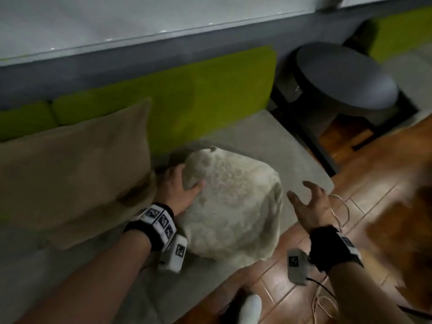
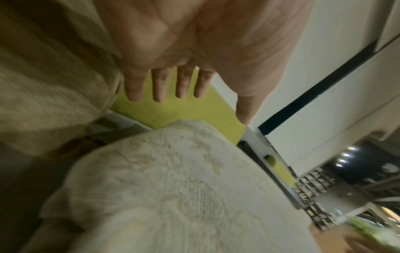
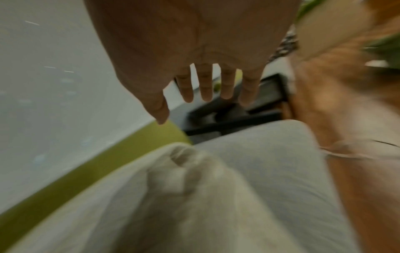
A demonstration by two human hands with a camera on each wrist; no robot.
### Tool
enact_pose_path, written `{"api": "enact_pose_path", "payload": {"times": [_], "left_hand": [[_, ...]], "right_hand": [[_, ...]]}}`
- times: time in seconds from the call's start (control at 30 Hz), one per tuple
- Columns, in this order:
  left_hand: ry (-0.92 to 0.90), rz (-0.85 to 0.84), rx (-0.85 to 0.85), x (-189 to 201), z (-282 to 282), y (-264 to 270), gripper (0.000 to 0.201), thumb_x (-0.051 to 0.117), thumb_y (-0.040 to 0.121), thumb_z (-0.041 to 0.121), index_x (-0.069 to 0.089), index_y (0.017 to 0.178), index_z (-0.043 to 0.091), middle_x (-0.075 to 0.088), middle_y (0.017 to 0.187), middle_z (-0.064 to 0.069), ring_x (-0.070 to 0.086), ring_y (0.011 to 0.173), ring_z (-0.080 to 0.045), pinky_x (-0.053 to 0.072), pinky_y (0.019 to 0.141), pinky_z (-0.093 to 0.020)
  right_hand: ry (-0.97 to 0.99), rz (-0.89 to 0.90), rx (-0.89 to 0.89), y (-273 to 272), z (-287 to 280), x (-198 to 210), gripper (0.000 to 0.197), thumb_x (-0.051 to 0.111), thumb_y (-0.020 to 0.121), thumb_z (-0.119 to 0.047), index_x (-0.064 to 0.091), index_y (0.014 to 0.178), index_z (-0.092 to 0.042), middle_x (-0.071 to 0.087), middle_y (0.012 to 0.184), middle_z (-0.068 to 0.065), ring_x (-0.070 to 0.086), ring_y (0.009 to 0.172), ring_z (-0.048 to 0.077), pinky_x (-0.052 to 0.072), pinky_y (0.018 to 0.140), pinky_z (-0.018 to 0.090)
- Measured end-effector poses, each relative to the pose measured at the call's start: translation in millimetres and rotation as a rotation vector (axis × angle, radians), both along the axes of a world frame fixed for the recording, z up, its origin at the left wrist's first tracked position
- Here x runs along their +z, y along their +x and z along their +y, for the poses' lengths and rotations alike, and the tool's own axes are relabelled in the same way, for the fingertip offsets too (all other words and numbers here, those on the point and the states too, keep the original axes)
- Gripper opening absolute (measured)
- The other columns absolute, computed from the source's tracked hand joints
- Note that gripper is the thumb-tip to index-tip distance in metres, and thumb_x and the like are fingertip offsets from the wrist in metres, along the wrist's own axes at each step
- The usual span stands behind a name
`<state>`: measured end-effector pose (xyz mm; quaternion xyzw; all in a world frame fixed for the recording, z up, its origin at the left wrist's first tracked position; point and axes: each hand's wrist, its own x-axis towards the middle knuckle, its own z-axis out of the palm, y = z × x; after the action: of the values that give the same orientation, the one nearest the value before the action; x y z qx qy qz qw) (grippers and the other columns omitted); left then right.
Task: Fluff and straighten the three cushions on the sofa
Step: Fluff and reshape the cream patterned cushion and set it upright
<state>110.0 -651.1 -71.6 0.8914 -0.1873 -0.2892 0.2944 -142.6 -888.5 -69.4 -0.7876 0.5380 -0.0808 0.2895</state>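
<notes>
A cream patterned cushion [image 1: 233, 202] [image 2: 173, 179] [image 3: 184, 188] lies on the grey sofa seat [image 1: 268, 141], with its near end hanging over the seat's front edge. A larger tan cushion [image 1: 70, 178] [image 2: 49, 77] leans on the green backrest [image 1: 187, 90] to its left. My left hand [image 1: 181, 185] [image 2: 194, 106] is at the cream cushion's left edge, fingers straight and spread, thumb over the top. My right hand [image 1: 301, 195] [image 3: 190, 109] hovers just right of that cushion, fingers spread, apart from it. No third cushion is in view.
A round dark side table [image 1: 346, 76] stands past the sofa's right end. Wooden floor [image 1: 374, 183] runs along the front, with a thin white cable [image 1: 339, 206] and a white shoe [image 1: 251, 307]. A blurred orange-brown shape [image 1: 409, 230] fills the right edge.
</notes>
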Motion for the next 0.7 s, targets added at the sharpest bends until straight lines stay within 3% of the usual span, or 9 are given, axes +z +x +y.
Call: {"api": "enact_pose_path", "payload": {"times": [0.07,0.13,0.23,0.33,0.4,0.47,0.57,0.63,0.7], "left_hand": [[0.109,0.120,0.087,-14.9,-27.3,6.7,0.109,0.062,0.080,0.077,0.017,0.162,0.020,0.019,0.168,-0.008,0.023,0.154,-0.029,0.023,0.122,-0.043],[0.154,0.252,0.225,-33.7,-35.9,12.1,0.126,0.056,0.069,0.091,0.010,0.163,0.021,0.015,0.170,-0.009,0.023,0.154,-0.031,0.022,0.124,-0.047],[0.086,0.346,0.383,-43.4,-49.1,1.8,0.133,0.062,0.054,0.097,0.028,0.160,0.024,0.030,0.166,-0.007,0.038,0.147,-0.033,0.031,0.121,-0.044],[0.042,0.357,0.395,-38.6,-72.3,-8.4,0.114,0.063,0.065,0.088,0.046,0.152,0.016,0.050,0.151,-0.015,0.056,0.126,-0.036,0.044,0.106,-0.040],[0.024,0.372,0.400,-28.7,-86.0,-11.9,0.113,0.068,0.059,0.089,0.054,0.143,0.016,0.061,0.139,-0.015,0.063,0.109,-0.034,0.049,0.100,-0.041],[-0.004,0.357,0.375,-16.8,-100.6,-8.8,0.120,0.071,0.049,0.093,0.056,0.142,0.019,0.062,0.138,-0.011,0.064,0.110,-0.033,0.051,0.102,-0.046],[-0.102,0.362,0.346,1.6,-123.8,0.8,0.113,0.076,0.052,0.088,0.052,0.145,0.030,0.062,0.138,-0.006,0.064,0.110,-0.029,0.053,0.098,-0.045],[-0.186,0.369,0.309,11.6,-144.8,11.7,0.109,0.079,0.050,0.086,0.049,0.143,0.038,0.063,0.135,0.000,0.065,0.113,-0.027,0.054,0.099,-0.051],[-0.314,0.351,0.282,24.2,-166.7,24.8,0.103,0.084,0.051,0.080,0.047,0.137,0.038,0.065,0.128,0.004,0.066,0.109,-0.022,0.054,0.098,-0.051]], "right_hand": [[0.206,-0.030,-0.113,-10.1,-20.8,-15.8,0.073,0.068,0.090,-0.056,0.044,0.149,-0.019,0.042,0.154,0.016,0.048,0.135,0.038,0.042,0.108,0.046],[0.417,-0.063,-0.145,-13.0,-31.1,-32.2,0.097,0.064,0.080,-0.075,0.036,0.155,-0.021,0.039,0.160,0.013,0.050,0.136,0.036,0.044,0.110,0.045],[0.746,-0.121,-0.115,-11.2,-31.7,-60.1,0.123,0.061,0.062,-0.094,0.026,0.159,-0.028,0.040,0.160,0.007,0.055,0.127,0.032,0.052,0.102,0.051],[0.915,-0.198,-0.095,-9.0,-40.5,-84.6,0.119,0.055,0.055,-0.102,0.036,0.153,-0.037,0.054,0.149,-0.002,0.056,0.128,0.030,0.047,0.107,0.058],[0.972,-0.227,-0.100,-6.7,-51.0,-79.8,0.107,0.052,0.061,-0.101,0.042,0.147,-0.039,0.057,0.144,-0.007,0.056,0.129,0.028,0.043,0.110,0.057],[0.999,-0.262,-0.085,-3.6,-64.2,-69.0,0.089,0.049,0.070,-0.097,0.043,0.141,-0.044,0.059,0.139,-0.009,0.057,0.127,0.024,0.043,0.110,0.053],[0.878,-0.357,-0.043,12.9,-97.4,-54.0,0.093,0.051,0.071,-0.096,0.046,0.145,-0.040,0.065,0.137,-0.008,0.063,0.120,0.018,0.042,0.114,0.048],[0.773,-0.424,-0.059,32.6,-131.3,-34.3,0.090,0.051,0.077,-0.090,0.048,0.147,-0.034,0.066,0.134,-0.003,0.065,0.115,0.019,0.045,0.108,0.042],[0.693,-0.473,-0.071,55.6,-167.5,-10.0,0.090,0.046,0.079,-0.091,0.046,0.148,-0.033,0.065,0.133,-0.001,0.064,0.114,0.022,0.044,0.107,0.045]]}}
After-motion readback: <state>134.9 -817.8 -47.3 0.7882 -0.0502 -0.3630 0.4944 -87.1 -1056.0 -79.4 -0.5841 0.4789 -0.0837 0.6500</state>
